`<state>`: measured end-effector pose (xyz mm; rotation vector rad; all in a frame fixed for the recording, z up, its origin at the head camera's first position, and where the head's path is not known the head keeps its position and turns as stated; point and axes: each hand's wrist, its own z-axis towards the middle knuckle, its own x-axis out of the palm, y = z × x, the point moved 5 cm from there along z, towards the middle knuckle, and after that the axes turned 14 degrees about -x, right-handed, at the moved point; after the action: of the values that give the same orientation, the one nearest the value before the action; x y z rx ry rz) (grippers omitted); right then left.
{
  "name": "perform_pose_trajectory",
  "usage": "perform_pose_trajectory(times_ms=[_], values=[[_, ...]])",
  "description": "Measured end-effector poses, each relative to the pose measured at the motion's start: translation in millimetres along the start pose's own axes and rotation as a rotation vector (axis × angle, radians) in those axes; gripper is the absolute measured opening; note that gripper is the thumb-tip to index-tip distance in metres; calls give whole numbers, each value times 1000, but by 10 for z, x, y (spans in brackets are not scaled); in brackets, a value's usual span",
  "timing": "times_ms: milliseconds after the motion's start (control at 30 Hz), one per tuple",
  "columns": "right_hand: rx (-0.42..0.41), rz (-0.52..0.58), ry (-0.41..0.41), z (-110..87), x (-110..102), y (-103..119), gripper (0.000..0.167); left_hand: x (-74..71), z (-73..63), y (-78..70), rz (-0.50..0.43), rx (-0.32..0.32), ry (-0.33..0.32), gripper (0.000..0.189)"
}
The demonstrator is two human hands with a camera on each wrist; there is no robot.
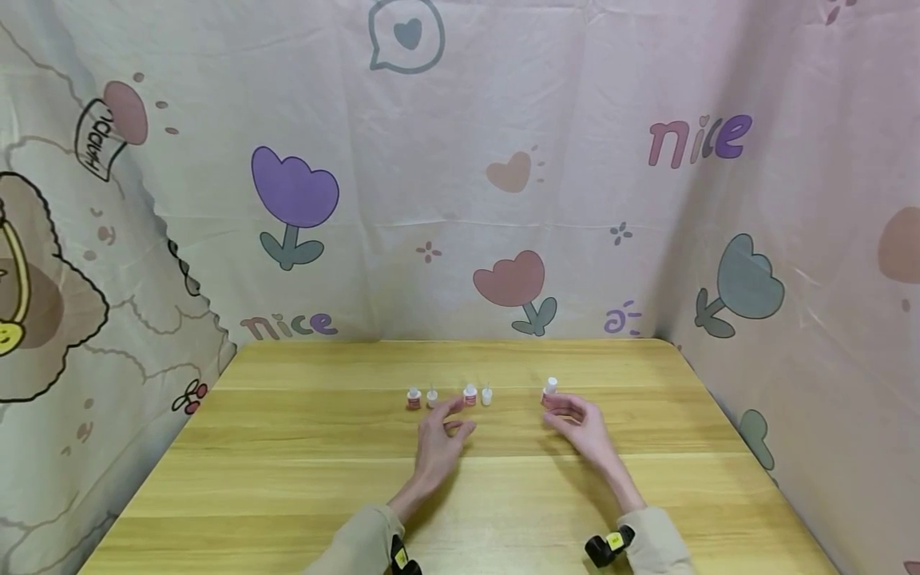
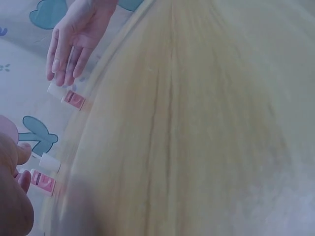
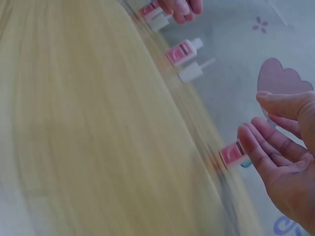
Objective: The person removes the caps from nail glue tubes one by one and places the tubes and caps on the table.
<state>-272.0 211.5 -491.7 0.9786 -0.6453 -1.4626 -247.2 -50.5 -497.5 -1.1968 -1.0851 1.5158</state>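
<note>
Three small white bottles with pink labels stand in a row on the table. Two have their caps off: the left bottle (image 1: 414,399) and the middle bottle (image 1: 470,395). Beside each stands a white cap, the left cap (image 1: 432,397) and the middle cap (image 1: 487,396), with a thin applicator pointing up. The right bottle (image 1: 549,388) wears its tall white cap. My left hand (image 1: 438,447) hovers just in front of the left cap and middle bottle, fingers loosely bent around nothing. My right hand (image 1: 585,431) is at the right bottle, partly covering it, fingers relaxed; contact cannot be made out.
The wooden table (image 1: 503,495) extends to a printed curtain (image 1: 417,279) at its back edge. More of the curtain hangs along both sides. Black wrist cameras (image 1: 609,546) sit at both sleeves.
</note>
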Motion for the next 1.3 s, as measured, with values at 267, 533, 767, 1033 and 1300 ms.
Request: perform_pose_trajectory(times_ms=[267,533,767,1033,1300], values=[[19,-86,-10,-31,-221,-16,39,85,19,-94,35,76,83,45],[47,-108,-25,-26,-337,-56,39,274,73,-116,7,86,164,45],[61,-92,-51,-18,-388,-68,39,481,120,-150,-3,76,217,46],[62,-95,-69,-16,-432,-51,39,700,222,-161,-22,21,224,45],[51,-90,-75,-19,-445,-71,38,886,307,-182,-25,-21,224,47]])
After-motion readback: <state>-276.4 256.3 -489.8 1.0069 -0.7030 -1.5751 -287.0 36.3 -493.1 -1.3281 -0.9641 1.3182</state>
